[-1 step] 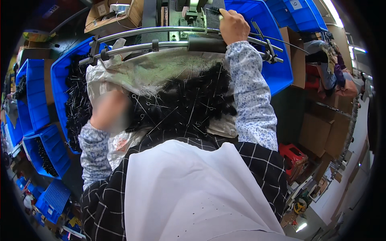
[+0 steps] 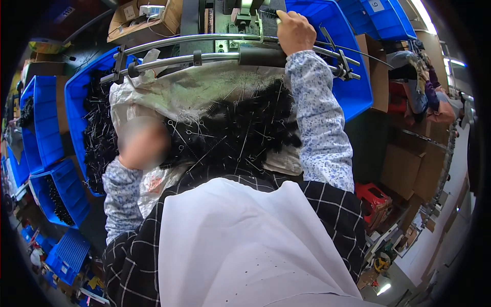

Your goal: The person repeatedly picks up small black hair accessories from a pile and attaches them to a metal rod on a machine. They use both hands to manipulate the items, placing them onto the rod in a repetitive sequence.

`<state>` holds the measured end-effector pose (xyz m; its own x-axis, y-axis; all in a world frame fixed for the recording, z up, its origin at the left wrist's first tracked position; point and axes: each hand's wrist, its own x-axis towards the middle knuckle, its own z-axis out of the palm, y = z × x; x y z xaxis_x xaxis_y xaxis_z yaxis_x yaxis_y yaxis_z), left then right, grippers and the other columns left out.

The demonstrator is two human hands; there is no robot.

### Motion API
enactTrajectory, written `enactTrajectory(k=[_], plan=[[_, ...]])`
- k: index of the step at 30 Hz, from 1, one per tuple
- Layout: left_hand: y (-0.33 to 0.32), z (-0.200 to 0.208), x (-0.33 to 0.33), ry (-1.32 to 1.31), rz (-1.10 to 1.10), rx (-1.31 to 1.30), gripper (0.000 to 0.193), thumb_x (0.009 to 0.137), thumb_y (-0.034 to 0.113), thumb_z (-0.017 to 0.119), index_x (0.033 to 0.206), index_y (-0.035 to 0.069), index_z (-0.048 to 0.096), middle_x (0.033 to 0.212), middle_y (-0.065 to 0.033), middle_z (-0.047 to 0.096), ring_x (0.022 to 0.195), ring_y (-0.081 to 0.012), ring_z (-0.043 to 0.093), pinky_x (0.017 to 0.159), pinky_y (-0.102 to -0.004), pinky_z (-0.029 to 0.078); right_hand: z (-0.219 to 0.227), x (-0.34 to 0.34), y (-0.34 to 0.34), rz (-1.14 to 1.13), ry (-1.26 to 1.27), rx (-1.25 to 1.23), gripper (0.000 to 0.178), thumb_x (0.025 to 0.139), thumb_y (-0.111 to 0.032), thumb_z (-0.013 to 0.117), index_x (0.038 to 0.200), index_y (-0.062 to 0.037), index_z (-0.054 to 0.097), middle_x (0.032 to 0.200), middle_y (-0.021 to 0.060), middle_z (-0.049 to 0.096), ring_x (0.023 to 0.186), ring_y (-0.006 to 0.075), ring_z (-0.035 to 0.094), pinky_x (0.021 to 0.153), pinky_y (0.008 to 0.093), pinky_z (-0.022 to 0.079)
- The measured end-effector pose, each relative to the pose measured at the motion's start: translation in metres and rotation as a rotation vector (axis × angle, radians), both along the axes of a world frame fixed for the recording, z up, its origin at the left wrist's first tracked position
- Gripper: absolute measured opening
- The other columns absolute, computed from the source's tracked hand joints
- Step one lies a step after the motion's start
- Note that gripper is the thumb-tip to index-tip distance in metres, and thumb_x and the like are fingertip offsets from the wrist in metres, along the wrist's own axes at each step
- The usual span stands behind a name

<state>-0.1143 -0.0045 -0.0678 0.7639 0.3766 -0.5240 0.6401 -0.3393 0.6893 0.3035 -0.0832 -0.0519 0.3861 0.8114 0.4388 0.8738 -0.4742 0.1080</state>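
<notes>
At the machine point(image 2: 240, 25), my right hand point(image 2: 296, 33) is closed on a small black twisted-wire brush point(image 2: 268, 13), whose bristles point left toward the machine's metal parts. My left hand point(image 2: 143, 146) rests at the left edge of a pile of black wire brushes point(image 2: 230, 128); blur hides its fingers and anything in them. Many of these brushes have thin metal stems, some ending in loops. The pile lies on a whitish plastic sheet point(image 2: 189, 87) across my lap.
Two metal rails point(image 2: 174, 61) cross between me and the machine. A blue bin point(image 2: 76, 97) of brushes stands left, another blue bin point(image 2: 358, 97) right. Further left are stacked blue bins point(image 2: 46, 123). A cardboard box point(image 2: 148, 25) sits far left; another person point(image 2: 427, 92) is at right.
My left hand has shifted slightly right along the pile's edge. My right hand, with the brush, has moved a little to the left.
</notes>
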Motion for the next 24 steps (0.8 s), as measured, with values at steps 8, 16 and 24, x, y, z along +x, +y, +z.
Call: enactTrajectory(k=[8,16,24], plan=[[-0.031,0.0,0.005,0.121,-0.066,0.065,0.049,0.072,0.02,0.064,0.111,0.001,0.041,0.091,-0.0211,0.06,0.085,-0.0347,0.059,0.076,-0.039,0.046,-0.008,0.0,0.018,-0.001,-0.02,-0.07,0.022,0.079,-0.02,0.057,0.098,-0.0181,0.066,0.083,0.0034,0.062,0.081,0.0236,0.06,0.07,0.0372,0.049],[-0.038,-0.002,0.011,0.032,-0.138,0.165,0.056,0.067,0.015,0.062,0.115,0.001,0.037,0.089,-0.0234,0.057,0.085,-0.04,0.055,0.081,-0.0436,0.04,-0.016,0.007,0.019,0.084,0.074,-0.022,0.025,0.079,-0.023,0.057,0.101,-0.0177,0.065,0.086,0.0054,0.063,0.085,0.0255,0.059,0.074,0.0379,0.048],[-0.022,0.017,0.01,-0.135,0.01,0.208,0.041,0.069,0.007,0.059,0.107,0.0,0.043,0.091,-0.0199,0.055,0.087,-0.0359,0.055,0.076,-0.0396,0.044,0.0,-0.004,0.021,0.02,0.088,-0.062,0.033,0.08,-0.024,0.057,0.112,-0.015,0.057,0.094,0.0117,0.053,0.087,0.0293,0.054,0.077,0.0383,0.044]])
